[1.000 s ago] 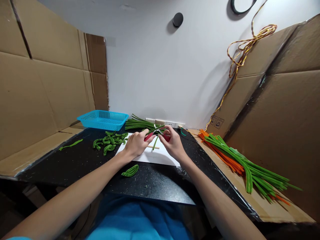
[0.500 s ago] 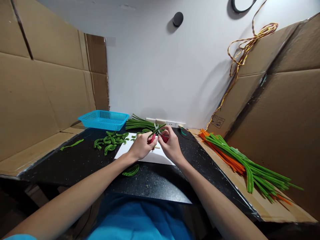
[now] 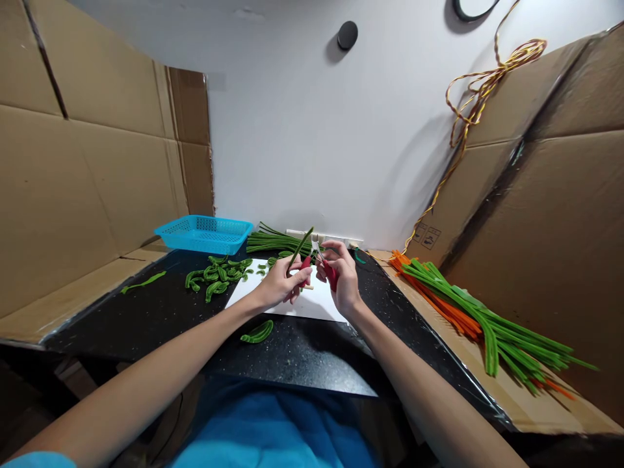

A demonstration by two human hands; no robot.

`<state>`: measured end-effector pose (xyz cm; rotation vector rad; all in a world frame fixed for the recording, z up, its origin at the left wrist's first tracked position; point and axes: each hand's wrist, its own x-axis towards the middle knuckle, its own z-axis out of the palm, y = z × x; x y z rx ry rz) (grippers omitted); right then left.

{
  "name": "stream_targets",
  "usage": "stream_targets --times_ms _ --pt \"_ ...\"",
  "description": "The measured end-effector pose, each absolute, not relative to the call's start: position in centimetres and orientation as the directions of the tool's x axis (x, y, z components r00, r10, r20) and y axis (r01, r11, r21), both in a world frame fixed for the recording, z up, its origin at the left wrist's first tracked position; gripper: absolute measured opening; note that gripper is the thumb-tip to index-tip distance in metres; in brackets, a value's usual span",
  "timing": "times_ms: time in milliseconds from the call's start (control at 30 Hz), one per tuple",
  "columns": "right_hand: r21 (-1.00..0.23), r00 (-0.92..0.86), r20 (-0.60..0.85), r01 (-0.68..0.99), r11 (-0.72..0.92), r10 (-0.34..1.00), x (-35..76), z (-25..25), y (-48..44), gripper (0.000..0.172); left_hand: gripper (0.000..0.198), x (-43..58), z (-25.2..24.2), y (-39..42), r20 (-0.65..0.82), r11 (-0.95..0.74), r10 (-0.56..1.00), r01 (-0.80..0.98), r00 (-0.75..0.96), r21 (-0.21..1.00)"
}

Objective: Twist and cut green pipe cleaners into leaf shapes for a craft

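My left hand (image 3: 279, 284) pinches a green pipe cleaner (image 3: 299, 246) that sticks up and to the right, over a white sheet (image 3: 319, 303) on the black table (image 3: 146, 312). Right beside it, my right hand (image 3: 342, 275) is closed on red-handled scissors (image 3: 327, 268) whose blades point up towards the pipe cleaner. A small wooden stick lies on the sheet, mostly hidden by the left hand. Just behind the hands lies a bundle of straight green pipe cleaners (image 3: 273, 242).
A heap of bent green pieces (image 3: 218, 271) lies left of the sheet, one more piece (image 3: 258, 332) in front of it and another (image 3: 143, 282) far left. A blue basket (image 3: 203, 233) stands at the back left. Green and orange pipe cleaners (image 3: 468, 310) lie on cardboard at right.
Both hands lifted slightly. The green pipe cleaner swung from lying across the hands to pointing upward, and the scissors turned more upright in my right hand.
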<state>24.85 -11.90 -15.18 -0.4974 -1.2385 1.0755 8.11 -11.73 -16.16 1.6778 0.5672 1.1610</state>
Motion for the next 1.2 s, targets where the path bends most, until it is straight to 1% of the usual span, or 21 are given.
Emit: stream_targets --times_ms 100,167,200,333,367,433,567,667,900,1033,1133,1200 --pt "-0.822 -0.061 0.463 -0.402 0.403 0.884 25.0 -15.0 -11.8 0.027 0.051 8.2 -16.2 -11.7 0.421 -0.407 0.785 -0.134 0.455 0.904" --pt "-0.856 -0.103 0.434 -0.357 0.374 0.895 25.0 -14.8 -11.8 0.018 0.053 8.2 -16.2 -11.7 0.418 -0.395 0.781 -0.151 0.465 0.906" --pt "-0.876 -0.131 0.421 -0.316 0.365 0.898 25.0 -14.8 -11.9 0.023 0.055 8.2 -16.2 -11.6 0.417 -0.386 0.782 -0.165 0.464 0.907" --pt "-0.921 -0.223 0.391 -0.099 0.378 0.893 24.6 -14.6 -12.3 0.079 0.059 8.2 -16.0 -11.5 0.388 -0.335 0.799 -0.196 0.459 0.922" --pt "-0.921 -0.236 0.389 -0.072 0.383 0.891 24.6 -14.6 -12.3 0.088 0.059 8.2 -15.9 -11.6 0.377 -0.321 0.803 -0.197 0.462 0.926" --pt "-0.920 -0.249 0.391 -0.088 0.382 0.886 24.6 -14.6 -12.4 0.096 0.061 8.2 -15.8 -11.7 0.363 -0.303 0.804 -0.201 0.471 0.931" --pt "-0.916 -0.254 0.393 -0.190 0.353 0.884 24.9 -14.8 -12.0 0.095 0.063 8.2 -15.8 -11.8 0.372 -0.298 0.794 -0.226 0.481 0.928" --pt "-0.913 -0.260 0.395 -0.213 0.347 0.881 25.0 -15.0 -11.7 0.093 0.062 8.2 -15.9 -11.7 0.365 -0.290 0.787 -0.224 0.497 0.930" --pt "-0.921 -0.162 0.387 -0.114 0.372 0.908 24.5 -15.1 -11.8 0.097 0.059 8.1 -15.9 -11.8 0.337 -0.275 0.781 -0.195 0.526 0.942" --pt "-0.927 -0.183 0.374 -0.093 0.362 0.909 25.1 -14.9 -11.6 0.102 0.055 8.3 -16.0 -12.0 0.310 -0.281 0.781 -0.137 0.542 0.950" --pt "-0.923 -0.149 0.382 -0.105 0.370 0.912 25.5 -14.8 -11.1 0.100 0.055 8.5 -15.9 -12.0 0.307 -0.274 0.791 -0.143 0.529 0.951" --pt "-0.919 -0.107 0.390 -0.113 0.378 0.915 25.7 -14.9 -10.7 0.095 0.056 8.5 -15.8 -11.9 0.329 -0.280 0.815 -0.174 0.477 0.944"
